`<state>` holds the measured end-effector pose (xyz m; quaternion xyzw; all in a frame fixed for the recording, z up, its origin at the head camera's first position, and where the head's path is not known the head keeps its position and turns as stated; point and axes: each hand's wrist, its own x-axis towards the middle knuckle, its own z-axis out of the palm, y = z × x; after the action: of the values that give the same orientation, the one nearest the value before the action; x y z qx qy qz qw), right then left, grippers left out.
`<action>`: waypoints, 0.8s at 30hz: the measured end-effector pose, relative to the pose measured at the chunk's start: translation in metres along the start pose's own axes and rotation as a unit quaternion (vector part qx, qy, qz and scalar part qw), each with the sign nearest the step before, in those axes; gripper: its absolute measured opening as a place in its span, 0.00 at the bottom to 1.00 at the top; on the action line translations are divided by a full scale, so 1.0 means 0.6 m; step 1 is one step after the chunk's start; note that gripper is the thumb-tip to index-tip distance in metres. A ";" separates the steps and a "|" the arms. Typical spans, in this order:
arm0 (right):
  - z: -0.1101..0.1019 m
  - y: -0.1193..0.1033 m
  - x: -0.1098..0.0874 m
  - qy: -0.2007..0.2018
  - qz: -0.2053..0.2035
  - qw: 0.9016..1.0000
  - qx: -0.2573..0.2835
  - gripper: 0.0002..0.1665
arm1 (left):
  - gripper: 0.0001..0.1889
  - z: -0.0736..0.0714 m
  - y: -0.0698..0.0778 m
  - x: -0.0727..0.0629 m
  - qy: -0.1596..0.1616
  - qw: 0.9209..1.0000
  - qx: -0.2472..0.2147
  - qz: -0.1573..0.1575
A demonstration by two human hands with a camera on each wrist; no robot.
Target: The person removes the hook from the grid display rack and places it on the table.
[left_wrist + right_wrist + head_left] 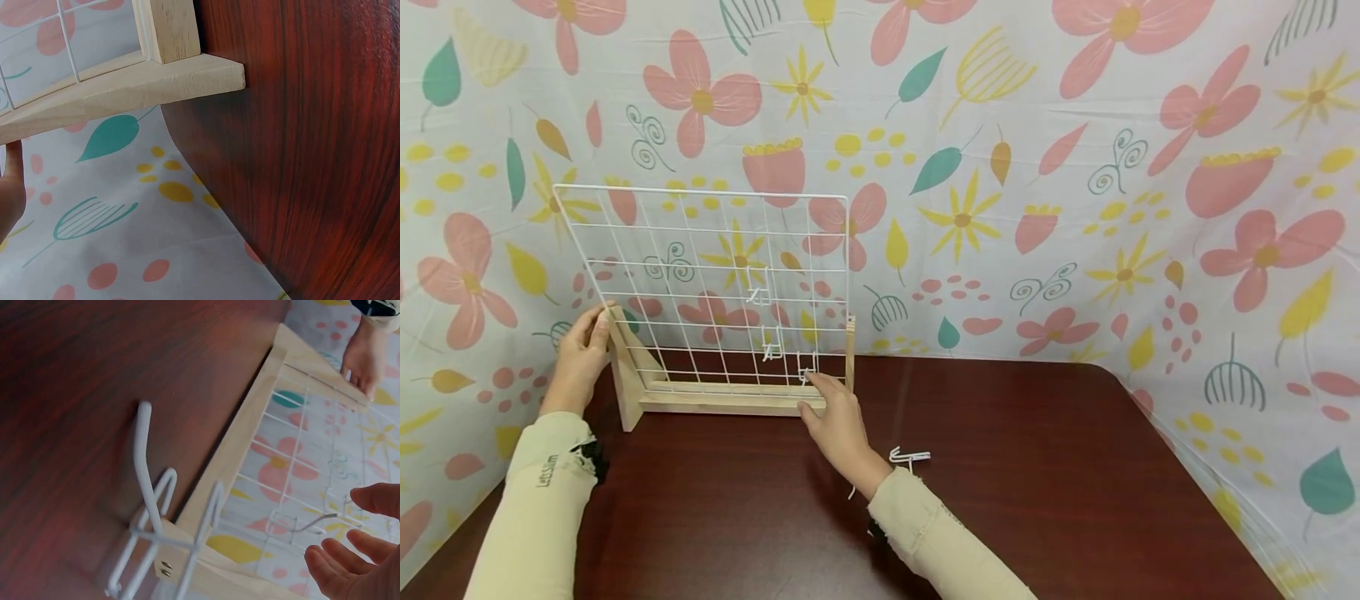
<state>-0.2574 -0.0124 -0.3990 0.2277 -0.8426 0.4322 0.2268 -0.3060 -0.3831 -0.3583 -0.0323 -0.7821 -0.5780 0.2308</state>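
A white wire grid panel (715,270) stands upright in a light wooden stand (722,407). My left hand (578,354) grips the top of the stand's left side piece between thumb and fingers; in the left wrist view only part of that hand (11,187) shows against the wood. Three white wire hooks hang on the grid: an upper hook (757,295), a middle hook (771,350) and a lower hook (806,372). At the lower hook is my right hand (838,421), fingers loosely spread; the right wrist view shows a gap between thumb (378,499) and fingers.
Another white hook (912,456) lies on the dark reddish-brown table (1015,483), right of my right wrist, and fills the right wrist view's foreground. A flower-patterned cloth (970,275) hangs behind the table and along both sides.
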 end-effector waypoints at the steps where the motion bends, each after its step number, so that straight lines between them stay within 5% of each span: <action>1: 0.003 0.001 0.002 0.005 0.007 1.000 0.002 0.25 | 0.26 0.000 0.000 -0.001 0.001 1.000 0.007 0.004; 13: 0.033 0.010 0.017 0.047 0.057 0.997 0.007 0.22 | 0.25 0.001 0.002 -0.004 0.003 1.000 -0.006 0.009; 24: 0.051 0.010 0.026 0.077 0.058 0.995 0.001 0.19 | 0.24 0.001 -0.001 -0.001 0.007 1.000 0.001 0.003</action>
<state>-0.2787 -0.0376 -0.4096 0.1452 -0.8337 0.4619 0.2654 -0.3056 -0.3827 -0.3591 -0.0302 -0.7809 -0.5769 0.2378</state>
